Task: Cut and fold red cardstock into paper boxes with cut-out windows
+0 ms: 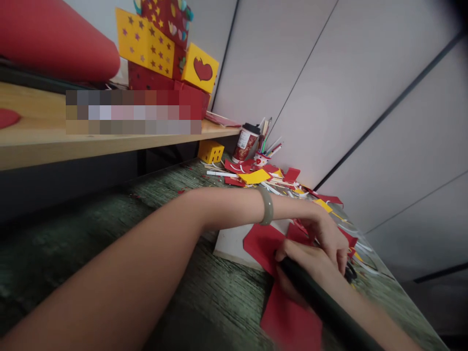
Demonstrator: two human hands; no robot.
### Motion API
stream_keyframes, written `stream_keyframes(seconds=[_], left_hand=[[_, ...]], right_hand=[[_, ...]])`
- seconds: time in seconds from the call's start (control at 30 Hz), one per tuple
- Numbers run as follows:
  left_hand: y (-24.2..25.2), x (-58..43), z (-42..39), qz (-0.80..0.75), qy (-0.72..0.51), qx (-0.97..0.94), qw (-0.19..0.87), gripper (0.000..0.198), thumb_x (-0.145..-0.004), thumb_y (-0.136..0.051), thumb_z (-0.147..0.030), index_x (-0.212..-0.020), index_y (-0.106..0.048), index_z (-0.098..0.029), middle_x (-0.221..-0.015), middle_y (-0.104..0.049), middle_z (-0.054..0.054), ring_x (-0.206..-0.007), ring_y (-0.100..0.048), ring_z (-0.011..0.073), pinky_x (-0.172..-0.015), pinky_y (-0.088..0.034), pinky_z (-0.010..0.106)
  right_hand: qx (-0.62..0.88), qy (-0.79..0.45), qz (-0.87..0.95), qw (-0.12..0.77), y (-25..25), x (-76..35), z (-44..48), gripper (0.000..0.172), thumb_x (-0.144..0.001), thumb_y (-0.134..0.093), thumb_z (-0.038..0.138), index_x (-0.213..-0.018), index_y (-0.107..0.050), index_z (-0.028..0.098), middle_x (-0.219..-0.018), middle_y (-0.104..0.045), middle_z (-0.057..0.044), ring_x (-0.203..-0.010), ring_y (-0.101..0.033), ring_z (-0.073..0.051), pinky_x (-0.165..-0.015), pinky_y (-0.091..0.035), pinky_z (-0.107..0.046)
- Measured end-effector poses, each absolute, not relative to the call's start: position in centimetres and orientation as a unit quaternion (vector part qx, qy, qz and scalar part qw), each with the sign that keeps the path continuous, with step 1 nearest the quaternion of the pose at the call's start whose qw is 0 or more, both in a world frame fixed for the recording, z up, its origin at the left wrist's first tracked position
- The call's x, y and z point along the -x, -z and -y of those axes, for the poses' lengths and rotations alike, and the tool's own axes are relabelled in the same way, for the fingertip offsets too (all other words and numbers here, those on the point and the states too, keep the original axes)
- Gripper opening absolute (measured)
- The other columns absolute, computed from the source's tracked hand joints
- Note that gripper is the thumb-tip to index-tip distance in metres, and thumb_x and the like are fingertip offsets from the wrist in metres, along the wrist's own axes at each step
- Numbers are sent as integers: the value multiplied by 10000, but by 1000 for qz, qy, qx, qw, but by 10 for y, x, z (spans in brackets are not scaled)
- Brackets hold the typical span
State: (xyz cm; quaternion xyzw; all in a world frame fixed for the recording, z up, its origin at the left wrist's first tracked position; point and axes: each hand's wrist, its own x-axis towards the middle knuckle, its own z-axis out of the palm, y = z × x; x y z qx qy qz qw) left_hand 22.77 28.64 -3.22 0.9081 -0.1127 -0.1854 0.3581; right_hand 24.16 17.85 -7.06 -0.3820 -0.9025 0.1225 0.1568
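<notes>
My right hand [307, 265] is closed around a long, thick black pen-like tool [321, 302], its tip down at a red paper shape [261, 241]. That red paper lies on a white board [234, 246]. My left hand [331, 239], with a grey-green bangle [266, 205] on the wrist, reaches across just beyond the right one. Its fingers are bent downward and together; what they press or hold is hidden. More red paper [302, 233] shows below the left wrist. Another red piece [288, 317] lies nearer me, partly under my right hand.
Red, yellow and white scraps [256, 176] litter the table's far side. A lidded paper cup [246, 142] and a pen holder [262, 158] stand by the wall. On a wooden shelf [84, 146] sit decorated boxes [153, 48] and a red roll [54, 44]. Beneath is a yellow box [212, 152].
</notes>
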Motion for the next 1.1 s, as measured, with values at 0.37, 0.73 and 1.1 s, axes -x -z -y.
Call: stream_keyframes(seconds=[0.37, 0.73, 1.1], left_hand=[[15, -193, -307, 16, 48, -965, 258, 123, -510, -676, -108, -501, -569, -168, -515, -495, -24, -647, -499, 168, -691, -423, 298], [45, -75, -327, -261, -141, -938, 182, 561, -663, -610, -318, -1125, -457, -38, -984, -577, 123, -866, -533, 231, -752, -413, 337], [74, -37, -254, -180, -196, -949, 169, 317, -810, -515, -305, -1104, -552, -191, -1248, -488, 46, -1197, -370, 127, -992, -277, 260]], right_hand=[[404, -143, 893, 141, 57, -244, -173, 183, -692, -495, 69, -798, -470, 216, -680, -550, 29, -568, -498, -104, -538, -400, -223], [434, -351, 809, 186, 46, -251, -199, 78, -779, -560, 225, -847, -594, 208, -902, -606, 1, -852, -543, -146, -773, -397, -274], [410, -379, 805, 199, 58, -256, -209, 70, -768, -542, 181, -828, -575, 193, -809, -564, 4, -751, -512, -135, -681, -385, -263]])
